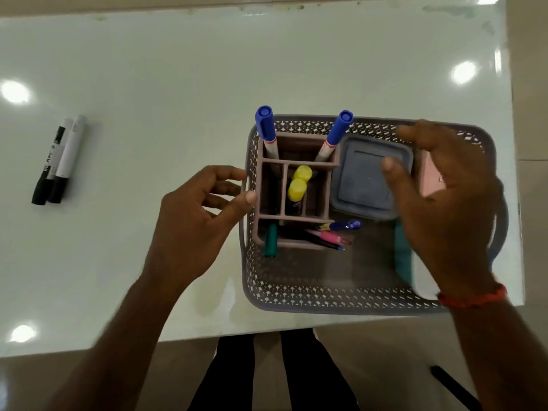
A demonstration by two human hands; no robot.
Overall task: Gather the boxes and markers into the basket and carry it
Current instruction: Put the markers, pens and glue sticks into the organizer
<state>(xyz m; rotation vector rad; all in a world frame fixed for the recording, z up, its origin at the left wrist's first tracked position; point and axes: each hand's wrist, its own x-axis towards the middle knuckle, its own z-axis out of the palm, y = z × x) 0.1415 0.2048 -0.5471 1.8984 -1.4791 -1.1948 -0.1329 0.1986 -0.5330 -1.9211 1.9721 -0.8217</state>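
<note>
Two markers (57,161), labels blurred, outside basket (326,304)

Left hand (204,215): bare forearm reaches in from lower left. Fingers loosely curled, thumb extended to the right, palm turned sideways, nothing held. Right hand (444,197): forearm enters from lower right. Palm down, fingers spread and relaxed, slightly blurred, nothing gripped. Braided orange-red thread band (474,296) circles the right wrist.

We counted two black-capped markers (56,161), two blue-capped markers (264,126), two yellow caps (297,188), one compartmented pen holder (308,164), one blue-lidded box (364,185), and one perforated basket (296,295).
</note>
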